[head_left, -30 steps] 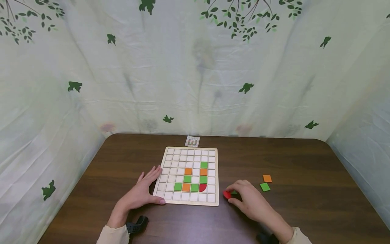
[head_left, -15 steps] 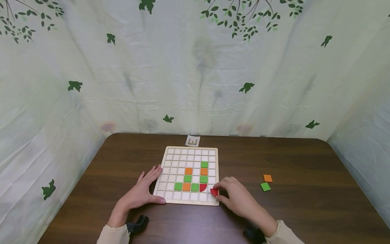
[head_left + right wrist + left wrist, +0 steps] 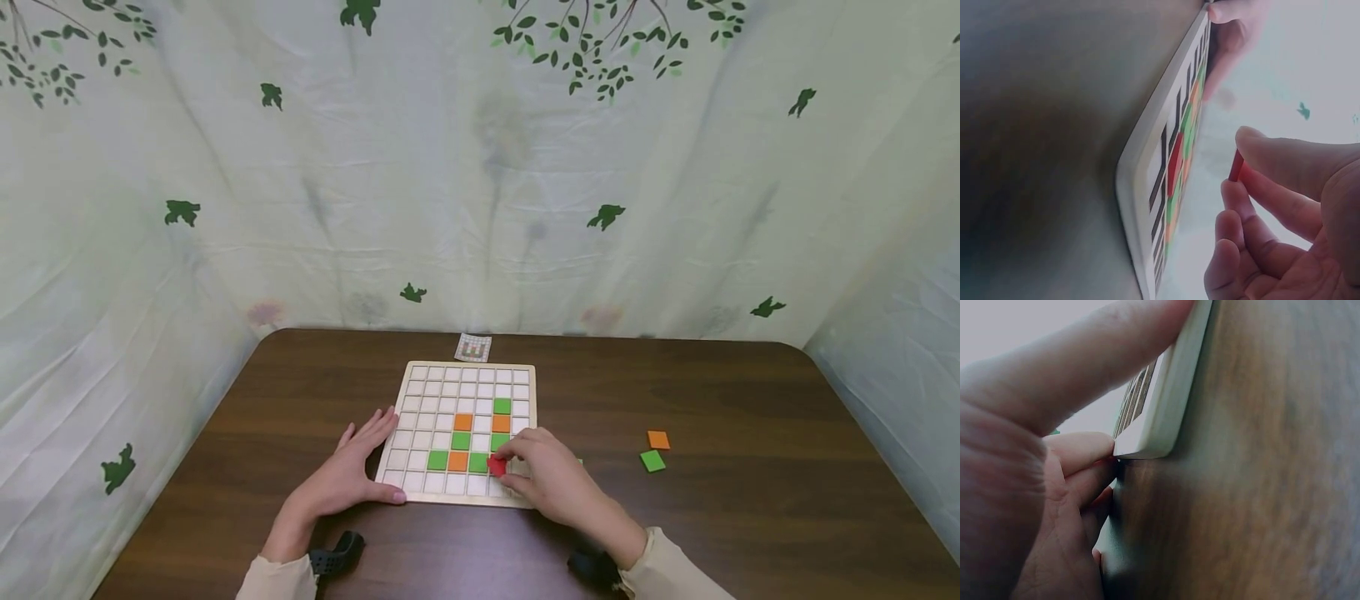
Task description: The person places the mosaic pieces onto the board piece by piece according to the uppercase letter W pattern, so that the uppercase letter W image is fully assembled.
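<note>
A square board (image 3: 468,375) with a grid of white cells lies on the table, with several green and orange tiles set in it. My right hand (image 3: 551,475) is over its front right part and pinches a red piece (image 3: 497,467) between thumb and fingers. In the right wrist view the held red piece (image 3: 1235,165) is raised off the board, where another red piece (image 3: 1174,165) lies. My left hand (image 3: 348,471) rests at the board's left side, fingers extended along the edge. Its thumb (image 3: 1085,369) touches the board's front left corner.
A green tile (image 3: 652,460) and an orange tile (image 3: 657,439) lie on the table to the right. A sliver of green (image 3: 581,461) shows behind my right hand. Behind the board lies a small patterned card (image 3: 473,347). A leaf-print curtain (image 3: 480,167) surrounds the table.
My right hand has carried the red piece leftward from the table beside the board to over the board. My left hand stays where it was.
</note>
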Demonstrator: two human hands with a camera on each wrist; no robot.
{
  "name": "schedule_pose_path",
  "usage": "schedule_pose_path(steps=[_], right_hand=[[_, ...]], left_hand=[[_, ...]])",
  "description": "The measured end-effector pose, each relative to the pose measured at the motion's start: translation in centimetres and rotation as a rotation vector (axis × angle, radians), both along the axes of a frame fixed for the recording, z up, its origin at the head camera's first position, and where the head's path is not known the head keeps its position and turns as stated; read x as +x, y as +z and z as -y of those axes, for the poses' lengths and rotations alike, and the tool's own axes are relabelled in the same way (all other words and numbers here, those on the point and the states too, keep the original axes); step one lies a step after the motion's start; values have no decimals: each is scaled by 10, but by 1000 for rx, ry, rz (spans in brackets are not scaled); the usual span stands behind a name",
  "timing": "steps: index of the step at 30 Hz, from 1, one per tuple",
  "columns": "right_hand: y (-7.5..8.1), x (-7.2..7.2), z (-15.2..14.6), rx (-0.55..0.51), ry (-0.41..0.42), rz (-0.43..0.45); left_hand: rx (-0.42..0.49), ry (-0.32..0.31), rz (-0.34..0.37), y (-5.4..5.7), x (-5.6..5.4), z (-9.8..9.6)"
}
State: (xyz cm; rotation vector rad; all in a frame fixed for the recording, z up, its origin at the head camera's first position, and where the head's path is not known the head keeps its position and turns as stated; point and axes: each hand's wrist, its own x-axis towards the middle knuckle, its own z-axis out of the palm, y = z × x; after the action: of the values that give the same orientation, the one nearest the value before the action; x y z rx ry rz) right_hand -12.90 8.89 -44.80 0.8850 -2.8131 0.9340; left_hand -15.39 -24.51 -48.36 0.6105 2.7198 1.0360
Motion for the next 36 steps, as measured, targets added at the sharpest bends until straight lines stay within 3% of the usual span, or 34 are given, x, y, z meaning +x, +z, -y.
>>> schedule_pose_path(steps=[8,36], right_hand=[[2,-6,23,12,-7,63],[-6,-30,99,80,17,69]], left_hand=[[16,-7,-9,-2,-1,0],[23,-17,-33,-2,0,-1]])
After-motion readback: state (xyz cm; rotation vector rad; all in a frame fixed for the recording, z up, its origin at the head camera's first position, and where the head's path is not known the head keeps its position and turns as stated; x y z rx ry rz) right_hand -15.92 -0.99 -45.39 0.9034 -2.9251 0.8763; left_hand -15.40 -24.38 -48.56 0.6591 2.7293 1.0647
